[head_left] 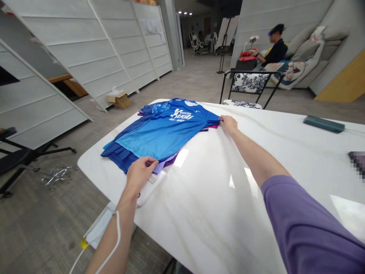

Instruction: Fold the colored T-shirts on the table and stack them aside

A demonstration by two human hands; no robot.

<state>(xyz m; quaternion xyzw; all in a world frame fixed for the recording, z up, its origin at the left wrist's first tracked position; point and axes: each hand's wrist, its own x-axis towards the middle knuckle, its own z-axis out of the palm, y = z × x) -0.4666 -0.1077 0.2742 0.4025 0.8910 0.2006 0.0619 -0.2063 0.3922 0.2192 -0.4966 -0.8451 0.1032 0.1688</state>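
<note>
The white table (205,220) spans the foreground; on it, at the far left part, lies my blue shirt (162,131), face up over other garments (122,158). Its long axis slants from the hem, near and left, to the collar (190,102), far and right. Both my hands stand along its right side, so the body of the cloth extends leftward from them. My right hand (229,125), nearer the collar, has its grip pinched narrow on the sleeve tip; my left hand (139,172), nearer the hem, seems pinched at the hem's corner.
</note>
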